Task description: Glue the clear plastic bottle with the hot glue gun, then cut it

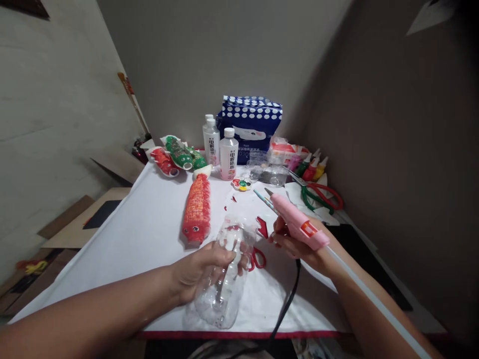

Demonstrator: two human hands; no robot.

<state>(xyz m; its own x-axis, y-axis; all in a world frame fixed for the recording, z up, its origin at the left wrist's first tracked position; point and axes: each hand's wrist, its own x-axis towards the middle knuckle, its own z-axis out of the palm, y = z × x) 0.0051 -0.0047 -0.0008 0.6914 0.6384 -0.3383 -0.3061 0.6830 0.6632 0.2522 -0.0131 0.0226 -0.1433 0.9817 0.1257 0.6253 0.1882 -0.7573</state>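
White cloth [130, 239] bears three capped bottles [229, 157] upright at the back and one red fish-shaped piece [197, 207] left of centre. Over the cloth's near half, the left hand [198, 267] grips one clear bottle [220, 301]; the right hand [297, 243] holds one pink glue gun [297, 219].

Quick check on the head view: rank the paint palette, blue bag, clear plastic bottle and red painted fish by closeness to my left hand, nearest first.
1. Clear plastic bottle: gripped in the left hand.
2. Red painted fish: just beyond that hand, slightly left.
3. Paint palette: farther out, right of the fish.
4. Blue bag: farthest back, beyond the palette.
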